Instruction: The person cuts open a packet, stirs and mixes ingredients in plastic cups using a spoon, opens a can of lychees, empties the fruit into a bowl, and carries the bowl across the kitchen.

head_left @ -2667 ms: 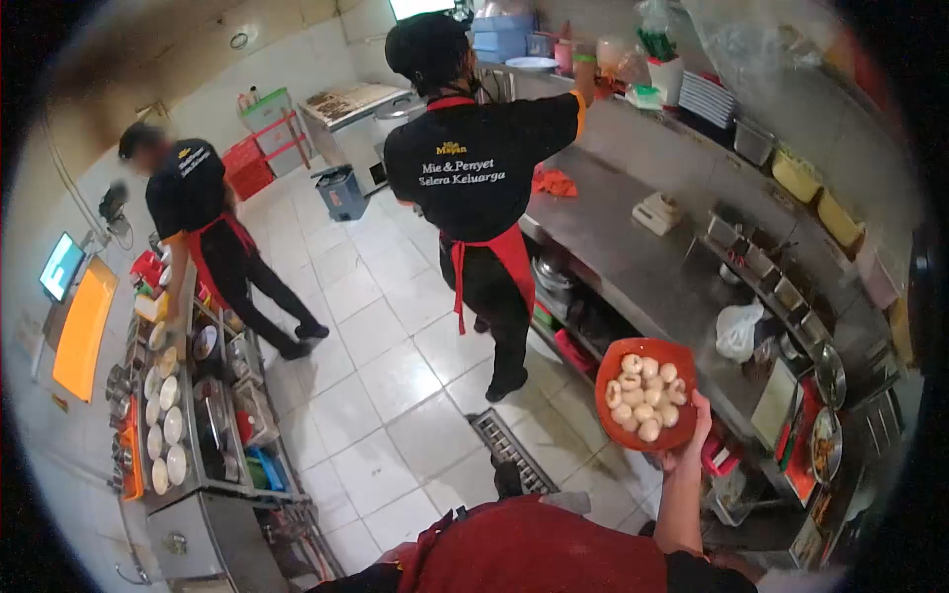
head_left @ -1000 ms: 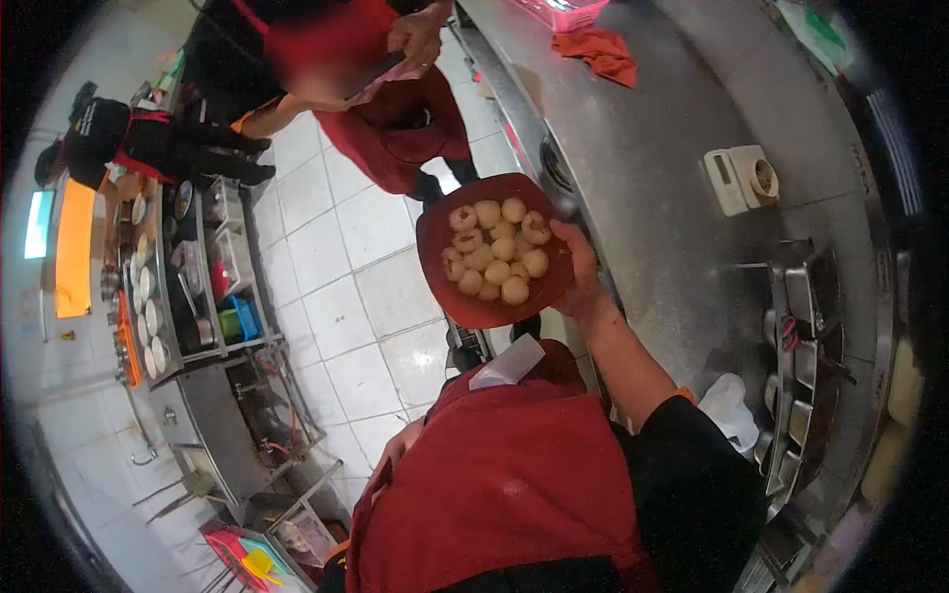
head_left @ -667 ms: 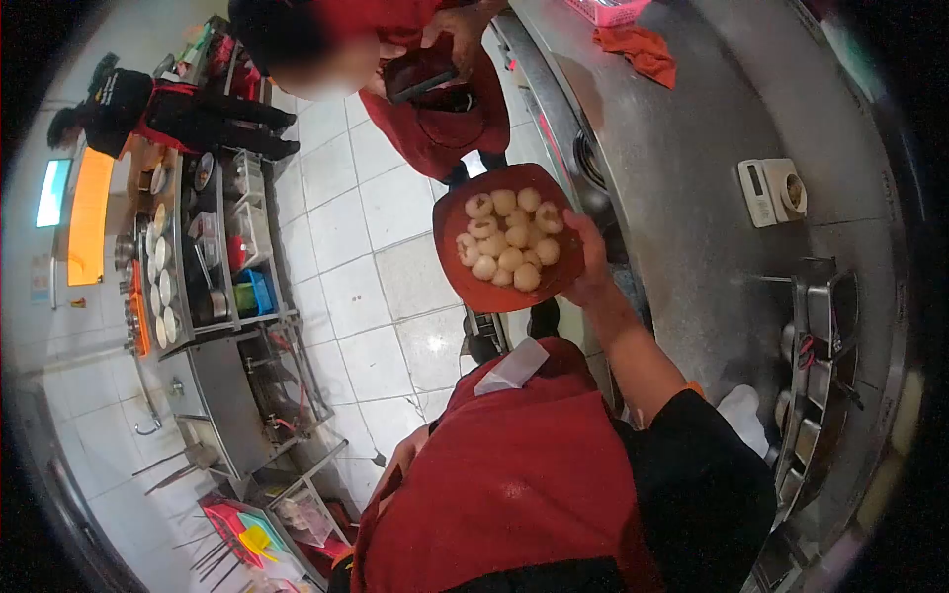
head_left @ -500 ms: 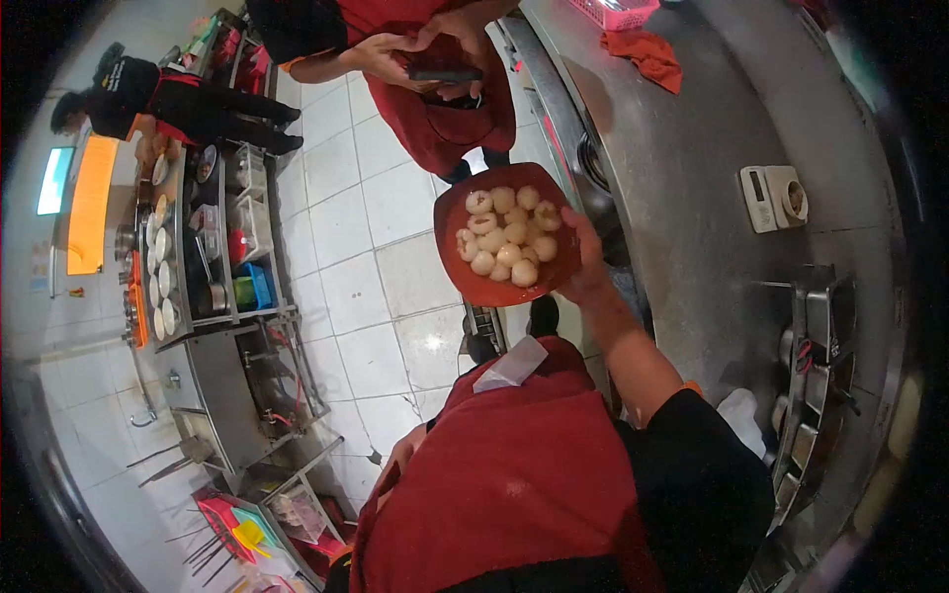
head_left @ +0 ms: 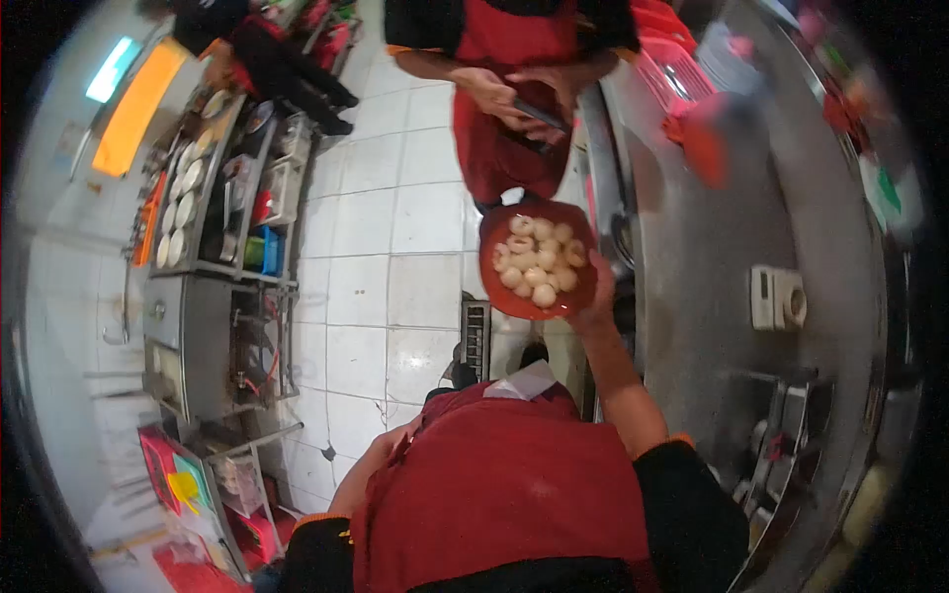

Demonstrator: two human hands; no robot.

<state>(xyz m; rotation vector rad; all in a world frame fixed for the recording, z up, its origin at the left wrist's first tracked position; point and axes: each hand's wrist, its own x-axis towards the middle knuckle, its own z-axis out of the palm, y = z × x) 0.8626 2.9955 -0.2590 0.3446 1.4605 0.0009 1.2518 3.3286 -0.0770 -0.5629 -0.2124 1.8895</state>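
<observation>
My right hand grips the right edge of a red square bowl, held out in front of me above the floor. Several round, whitish peeled fruits lie in the bowl, some with a hollow opening. The left forearm hangs beside my red apron, and my left hand is hidden behind the cloth. A folded pale paper sticks out at the apron's top edge.
A co-worker in a red apron faces me, holding a dark phone. Another person stands far left by a shelf of bowls. On the steel counter are a white scale, a pink basket and an orange cloth.
The view has turned, so the facing co-worker and the bowl appear farther right. Earlier that co-worker had their back to me and now faces me. My right hand still holds the bowl.
</observation>
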